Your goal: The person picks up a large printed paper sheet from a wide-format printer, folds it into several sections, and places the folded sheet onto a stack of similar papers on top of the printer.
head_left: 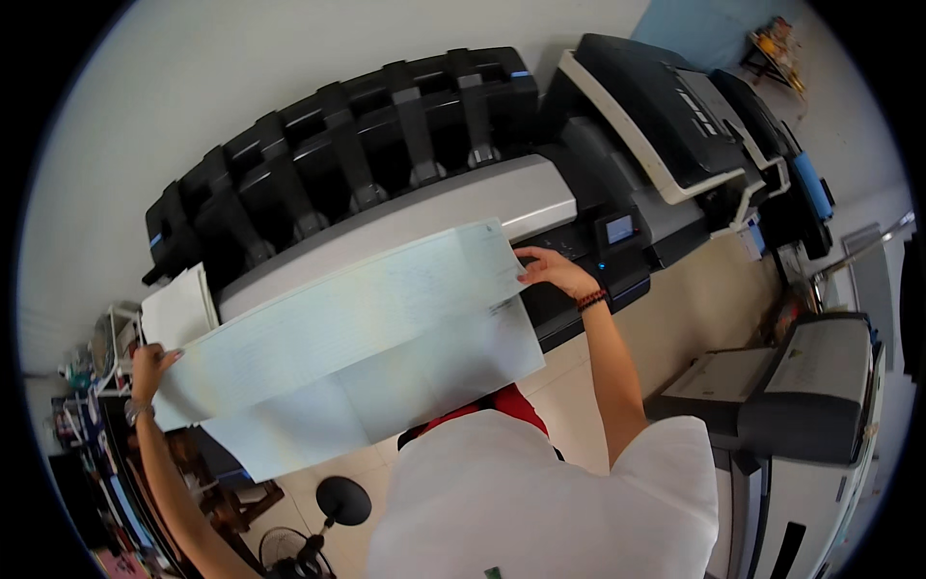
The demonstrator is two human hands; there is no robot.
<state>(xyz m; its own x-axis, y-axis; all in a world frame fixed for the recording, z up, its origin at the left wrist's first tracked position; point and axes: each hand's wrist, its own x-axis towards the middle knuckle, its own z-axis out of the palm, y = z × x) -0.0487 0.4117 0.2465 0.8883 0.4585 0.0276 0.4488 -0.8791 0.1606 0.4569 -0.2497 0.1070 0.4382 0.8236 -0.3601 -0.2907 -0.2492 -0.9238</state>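
A long, wide sheet of pale bluish paper [357,309] stretches between my two hands, in front of a large-format printer [415,217]. My left hand [154,369] pinches the sheet's left end. At the upper right, my right hand [559,273] grips its right edge between thumb and fingers. Creases run across the paper, and its lower part hangs as a second layer toward my body. Faint lines and print cover the surface, too fine to make out. Part of the printer's front is hidden behind the sheet.
White papers [181,311] lie on the printer's left end; a small lit screen [619,229] is at its right. Another black-and-white machine [666,116] stands beyond. A grey office machine [805,386] is at my right, a fan [289,552] low at left, crowded shelves [101,463] far left.
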